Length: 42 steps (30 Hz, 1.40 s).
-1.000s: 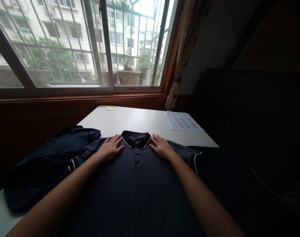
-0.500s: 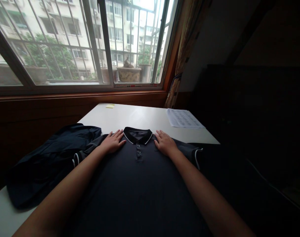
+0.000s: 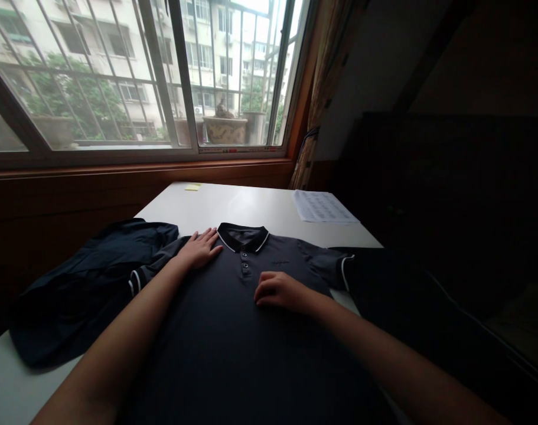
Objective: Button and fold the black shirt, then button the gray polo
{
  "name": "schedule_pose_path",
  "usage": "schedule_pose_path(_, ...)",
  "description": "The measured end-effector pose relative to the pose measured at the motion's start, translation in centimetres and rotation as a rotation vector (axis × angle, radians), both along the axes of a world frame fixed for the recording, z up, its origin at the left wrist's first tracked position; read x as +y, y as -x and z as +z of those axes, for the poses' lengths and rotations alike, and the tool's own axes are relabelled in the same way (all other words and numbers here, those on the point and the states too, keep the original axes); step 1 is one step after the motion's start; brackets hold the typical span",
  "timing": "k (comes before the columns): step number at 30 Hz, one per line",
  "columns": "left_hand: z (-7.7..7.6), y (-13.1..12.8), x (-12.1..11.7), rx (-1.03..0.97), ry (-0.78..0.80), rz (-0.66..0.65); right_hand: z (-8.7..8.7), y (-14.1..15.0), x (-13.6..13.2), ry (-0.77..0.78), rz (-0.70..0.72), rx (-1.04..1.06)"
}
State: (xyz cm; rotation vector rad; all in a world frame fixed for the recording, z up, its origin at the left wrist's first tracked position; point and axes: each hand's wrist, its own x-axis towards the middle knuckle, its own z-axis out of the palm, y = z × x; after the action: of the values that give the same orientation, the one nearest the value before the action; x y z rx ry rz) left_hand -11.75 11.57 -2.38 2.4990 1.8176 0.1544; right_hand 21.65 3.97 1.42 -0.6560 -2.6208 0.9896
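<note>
A dark short-sleeved polo shirt [image 3: 233, 319] lies front side up on the white table [image 3: 153, 203], its black collar edged in white and pointing toward the window. My left hand [image 3: 200, 249] rests flat on the shoulder left of the collar, fingers stretched out. Over the chest, to the right of and below the button placket, is my right hand [image 3: 280, 291]. Its fingers are loosely curled in toward the thumb, and nothing shows in them; whether the fingertips touch the cloth is hard to tell. Small lettering sits on the chest above it.
Another dark garment [image 3: 87, 283] lies at the left, partly under the shirt's sleeve. Dark cloth [image 3: 397, 307] spreads at the right. Printed sheets [image 3: 324, 206] and a yellow sticky note [image 3: 192, 186] lie at the table's far side, below a barred window [image 3: 233, 88].
My right hand has left the right shoulder, moved down and inward over the chest, and curled its fingers. The chest lettering now shows. My left hand stays on its shoulder.
</note>
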Motion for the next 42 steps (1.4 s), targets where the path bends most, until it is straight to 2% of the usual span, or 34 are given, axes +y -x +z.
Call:
schedule_pose_path(4, 0.1, -0.1, -0.1, 0.017, 0.011, 0.006, -1.3, 0.1, 0.0, 0.031, -0.042, 0.067)
schedule_pose_path(7, 0.3, -0.1, -0.1, 0.026, 0.017, 0.011, -1.6, 0.2, -0.7, -0.051, -0.062, 0.061)
schedule_pose_path(12, 0.5, -0.2, -0.2, 0.033, 0.024, 0.016, -1.0, -0.4, -2.7, -0.191, -0.113, -0.014)
schedule_pose_path(19, 0.5, -0.3, -0.2, 0.032, 0.03, 0.021, -0.1, -2.2, -4.6, -0.119, -0.167, -0.056)
schedule_pose_path(24, 0.5, -0.3, -0.2, 0.029, 0.032, 0.026, -1.3, -1.7, -5.1, -0.203, -0.206, -0.016)
schedule_pose_path(29, 0.4, -0.2, -0.1, 0.028, 0.031, 0.028, -2.5, -1.6, -5.3, -0.212, -0.241, 0.032)
schedule_pose_path(37, 0.0, 0.0, 0.2, 0.02, 0.034, 0.029, -2.6, -1.7, -5.7, -0.277, -0.262, 0.081)
schedule_pose_path(42, 0.0, 0.0, 0.2, 0.014, 0.034, 0.026, -2.0, -2.0, -5.8, -0.175, -0.239, 0.116)
